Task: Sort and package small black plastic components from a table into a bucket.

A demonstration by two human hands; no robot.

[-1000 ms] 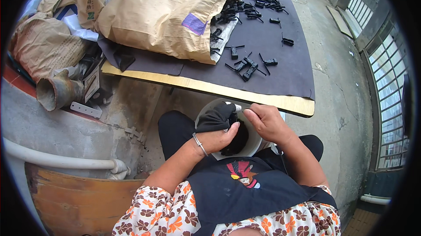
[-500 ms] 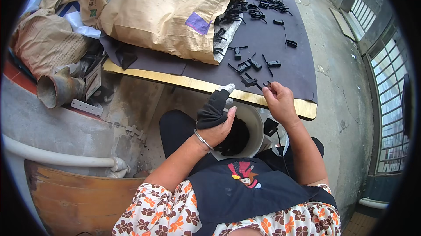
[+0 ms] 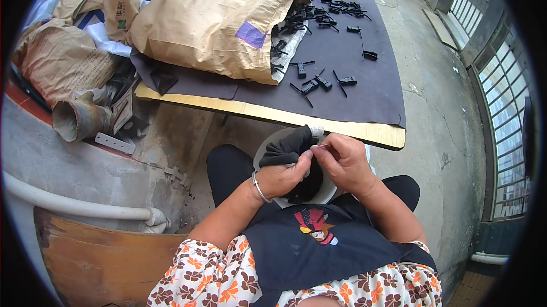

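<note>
Over the bucket my two hands are brought together, nearly touching. My left hand [image 3: 285,173] wears a black cloth covering [image 3: 285,150] with whitish fingertips, and its bare thumb presses in; what it holds is hidden. My right hand [image 3: 345,161] pinches with thumb and forefinger beside the left thumb, a tiny glint showing between them, too small to name. Beneath them stands a whitish bucket [image 3: 264,152] with a dark mass of black pieces inside. Several small black plastic parts with thin arms, such as this black part [image 3: 347,81], lie on the table beyond.
A dark mat [image 3: 364,107] covers the table, whose pale wooden edge [image 3: 273,118] runs in front of me. A large brown paper sack [image 3: 199,30] lies on it, its mouth spilling black parts. At left are crumpled sacks [image 3: 65,59], a rusty pipe [image 3: 74,119] and a white pipe [image 3: 85,204].
My right hand has come from the table edge back and left to meet my left hand. The black part lying nearest that edge is gone from the mat.
</note>
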